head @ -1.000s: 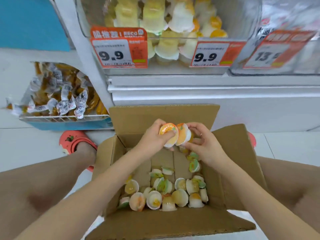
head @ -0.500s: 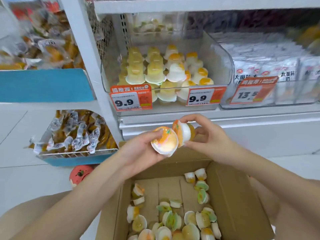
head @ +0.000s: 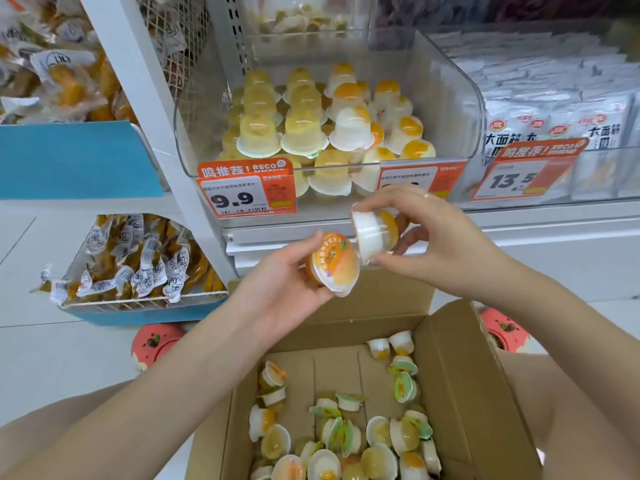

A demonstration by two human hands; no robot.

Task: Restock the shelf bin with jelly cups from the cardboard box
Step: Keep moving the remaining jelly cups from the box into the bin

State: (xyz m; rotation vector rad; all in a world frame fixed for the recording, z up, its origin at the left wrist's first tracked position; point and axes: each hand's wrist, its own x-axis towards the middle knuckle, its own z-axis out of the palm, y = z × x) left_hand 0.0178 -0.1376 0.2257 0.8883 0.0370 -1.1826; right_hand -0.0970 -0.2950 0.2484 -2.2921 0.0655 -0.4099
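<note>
We have one jelly cup in each hand, both held just above the far flap of the cardboard box (head: 460, 393) and just below the front lip of the shelf bin (head: 450, 98). Our left hand (head: 277, 296) curls its grip round the orange-lidded cup (head: 334, 263), foil lid facing us; our right hand (head: 433, 237) pinches the white cup (head: 374, 235) between thumb and fingertips, lying on its side. The two cups sit just beside each other, nearly touching.

We judge these cups light and small, with thin plastic walls that would give under a hard squeeze, and a peel-off foil lid that could puncture or lift. The smooth plastic looks a little slippery, so the safest hold is around the wall just under the flared rim, fingers off the foil.

Many more cups lie loose in the near half of the box. In the bin, cups stand upside down in rows, with room along the right wall.

The price tag (head: 246, 188) on the bin front reads "9.9" with "RECO" above; the neighbouring tag (head: 519, 174) reads "13.5". The lid's small print is too fine to read.
</note>
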